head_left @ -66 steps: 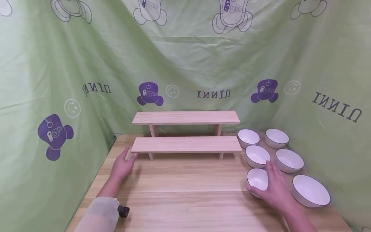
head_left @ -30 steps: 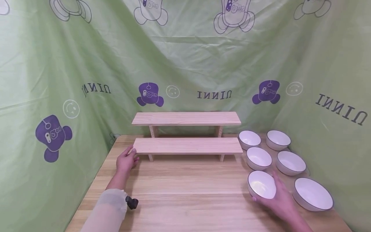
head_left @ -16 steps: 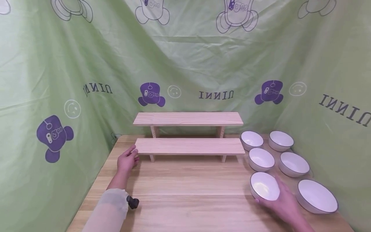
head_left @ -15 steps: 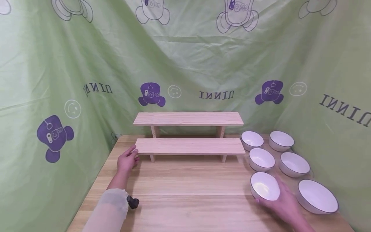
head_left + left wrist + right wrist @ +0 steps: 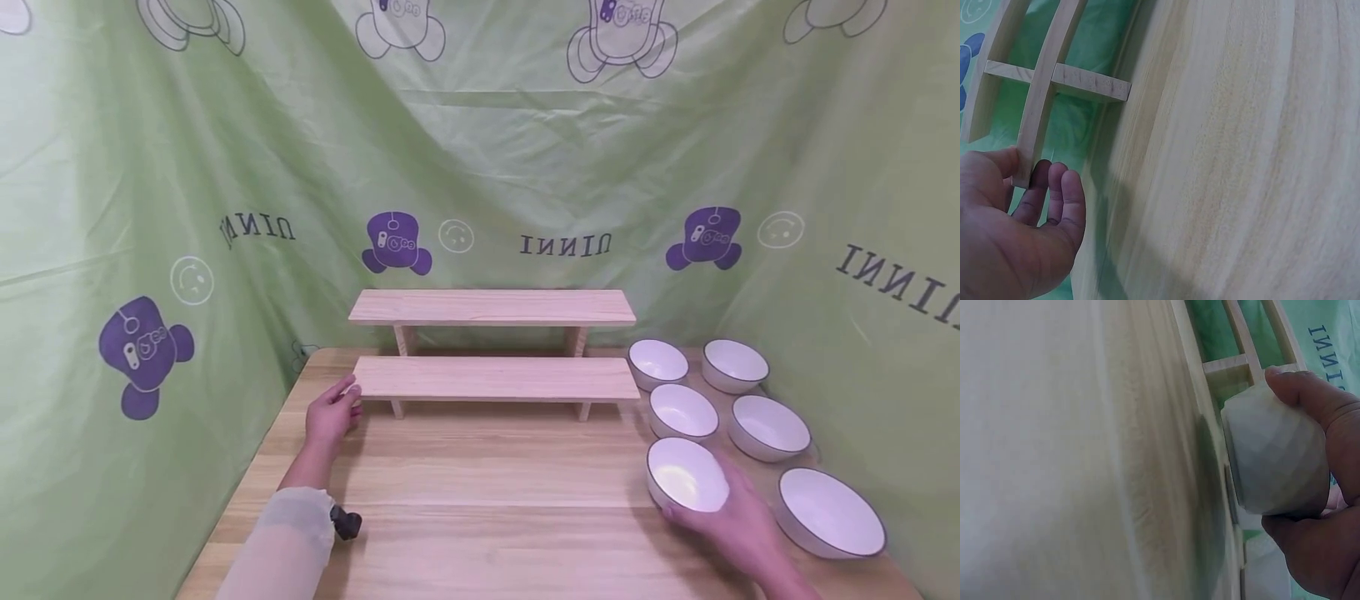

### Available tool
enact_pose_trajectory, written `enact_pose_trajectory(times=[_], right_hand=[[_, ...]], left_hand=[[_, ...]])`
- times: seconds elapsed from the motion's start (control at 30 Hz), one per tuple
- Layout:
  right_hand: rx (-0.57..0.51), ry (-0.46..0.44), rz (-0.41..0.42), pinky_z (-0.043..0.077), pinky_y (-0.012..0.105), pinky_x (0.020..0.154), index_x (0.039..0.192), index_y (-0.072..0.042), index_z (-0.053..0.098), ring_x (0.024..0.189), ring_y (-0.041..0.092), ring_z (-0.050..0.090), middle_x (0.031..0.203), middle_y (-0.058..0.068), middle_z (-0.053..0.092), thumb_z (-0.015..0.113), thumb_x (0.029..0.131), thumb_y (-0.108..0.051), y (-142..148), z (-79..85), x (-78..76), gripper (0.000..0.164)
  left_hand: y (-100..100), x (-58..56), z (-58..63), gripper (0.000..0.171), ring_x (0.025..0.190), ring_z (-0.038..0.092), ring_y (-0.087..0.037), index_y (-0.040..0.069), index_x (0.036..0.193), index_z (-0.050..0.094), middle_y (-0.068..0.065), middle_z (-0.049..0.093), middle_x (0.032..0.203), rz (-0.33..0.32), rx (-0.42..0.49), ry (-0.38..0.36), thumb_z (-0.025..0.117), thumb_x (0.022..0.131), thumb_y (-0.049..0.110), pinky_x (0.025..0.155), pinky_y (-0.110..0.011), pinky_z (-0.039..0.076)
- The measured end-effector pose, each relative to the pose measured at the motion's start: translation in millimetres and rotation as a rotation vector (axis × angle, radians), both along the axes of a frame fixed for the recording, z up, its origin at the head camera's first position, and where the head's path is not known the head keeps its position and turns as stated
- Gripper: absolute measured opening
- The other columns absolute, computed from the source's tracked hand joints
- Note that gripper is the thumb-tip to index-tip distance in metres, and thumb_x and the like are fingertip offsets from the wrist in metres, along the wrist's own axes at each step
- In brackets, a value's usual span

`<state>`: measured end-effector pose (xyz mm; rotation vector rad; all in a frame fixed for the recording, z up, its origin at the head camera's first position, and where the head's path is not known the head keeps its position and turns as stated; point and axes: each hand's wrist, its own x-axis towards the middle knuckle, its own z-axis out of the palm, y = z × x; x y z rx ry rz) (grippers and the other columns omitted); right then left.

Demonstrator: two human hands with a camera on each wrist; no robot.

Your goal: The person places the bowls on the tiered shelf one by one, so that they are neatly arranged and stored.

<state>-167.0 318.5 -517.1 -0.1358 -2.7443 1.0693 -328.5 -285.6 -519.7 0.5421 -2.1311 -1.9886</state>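
- The bowl [image 5: 681, 473] is gripped by the right hand [image 5: 738, 521], its wall clasped between thumb and fingers; it is held to the right of the rack [image 5: 495, 375] and in front of it. Whether its base touches the bench [image 5: 465, 475] cannot be told.
- A faceted outer wall is shown on this bowl in the right wrist view, and a white inside with a dark rim from the head.
- The left end of the lower board [image 5: 487, 382] of the rack is pinched by the left hand [image 5: 328, 417], the other fingers being loosely bent below it.
- The upper board [image 5: 491, 307] is set at the back of the rack, higher than the lower one.
- Five more white bowls are placed right of the rack: an inner pair [image 5: 683, 411] just beside its end, and an outer row [image 5: 769, 427] of three farther from it.
- The left forearm is covered by a pale sleeve [image 5: 277, 542], in front of the rack.
- Green cloth [image 5: 480, 167] is hung behind the rack and on both sides.
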Motion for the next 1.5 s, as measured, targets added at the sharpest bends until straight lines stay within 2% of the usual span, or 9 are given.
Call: enact_pose_trajectory(times=[0.13,0.2,0.37,0.47,0.67,0.87,1.1,1.37,1.5], right_hand=[[0.015,-0.002,0.006,0.046,0.061,0.092,0.158,-0.004,0.034,0.122,0.045,0.052,0.143,0.029,0.051,0.097,0.066,-0.051,-4,6.6,-4.2,0.121],[0.024,-0.01,0.012,0.046,0.067,0.093,0.16,-0.004,0.03,0.124,0.05,0.051,0.147,0.031,0.047,0.097,0.066,-0.052,-7,12.9,-7.2,0.125],[0.024,0.013,0.047,0.038,0.079,0.098,0.161,0.003,0.022,0.131,0.059,0.041,0.153,0.039,0.035,0.098,0.065,-0.047,-17,27.2,-17.0,0.132],[0.013,0.044,0.074,0.039,0.076,0.099,0.16,0.005,0.025,0.13,0.057,0.043,0.15,0.039,0.039,0.099,0.064,-0.043,-23,32.6,-24.9,0.13],[-0.001,0.043,0.091,0.04,0.074,0.1,0.161,0.002,0.025,0.131,0.054,0.044,0.151,0.035,0.041,0.099,0.065,-0.046,-32,39.9,-38.7,0.13],[0.005,0.042,0.095,0.04,0.075,0.101,0.162,0.0,0.025,0.132,0.055,0.044,0.153,0.034,0.04,0.098,0.065,-0.05,-38,45.2,-49.7,0.131],[0.001,0.053,0.107,0.04,0.071,0.103,0.162,0.0,0.025,0.133,0.052,0.043,0.154,0.033,0.04,0.097,0.066,-0.05,-42,48.4,-61.0,0.13],[0.013,0.108,0.118,0.044,0.071,0.096,0.159,-0.009,0.038,0.129,0.049,0.049,0.15,0.028,0.048,0.095,0.065,-0.058,-49,55.8,-74.1,0.12],[-0.012,0.114,0.134,0.043,0.071,0.1,0.158,-0.006,0.038,0.13,0.049,0.048,0.149,0.028,0.047,0.096,0.066,-0.053,-55,58.8,-80.4,0.118]], left_hand=[[-1,0.5,1.0,0.048,0.101,0.073,-0.029,0.016,0.147,0.06,-0.01,0.065,0.121,0.005,-0.005,0.0,0.07,0.102,0.029,0.091,-0.042,0.062],[-1,0.7,1.2,0.048,0.1,0.073,-0.029,0.015,0.147,0.06,-0.011,0.066,0.121,0.003,-0.006,0.003,0.07,0.102,0.028,0.091,-0.042,0.062],[-3,0.5,0.1,0.049,0.099,0.073,-0.028,0.015,0.147,0.06,-0.008,0.066,0.118,0.002,-0.009,0.001,0.071,0.101,0.029,0.09,-0.041,0.062],[-3,-0.2,-2.0,0.048,0.097,0.073,-0.028,0.016,0.146,0.061,-0.005,0.067,0.113,0.01,-0.004,-0.012,0.072,0.101,0.028,0.089,-0.041,0.062],[-3,-1.7,-4.3,0.048,0.095,0.073,-0.027,0.018,0.146,0.062,-0.002,0.067,0.11,0.008,0.003,-0.025,0.073,0.1,0.028,0.09,-0.043,0.062],[-4,-3.4,-1.9,0.05,0.092,0.073,-0.023,0.017,0.147,0.061,-0.002,0.067,0.115,0.0,0.017,-0.021,0.073,0.1,0.029,0.091,-0.042,0.062],[-4,-2.1,1.2,0.05,0.093,0.072,-0.024,0.016,0.147,0.061,0.002,0.067,0.113,-0.005,0.05,-0.03,0.074,0.099,0.026,0.089,-0.039,0.062],[-5,-3.0,2.6,0.05,0.091,0.073,-0.024,0.015,0.146,0.061,0.01,0.069,0.102,-0.003,0.058,-0.029,0.074,0.099,0.023,0.086,-0.039,0.063],[-5,-3.6,2.3,0.05,0.091,0.073,-0.023,0.016,0.146,0.061,0.011,0.069,0.101,-0.007,0.058,-0.038,0.075,0.099,0.024,0.086,-0.038,0.063]])
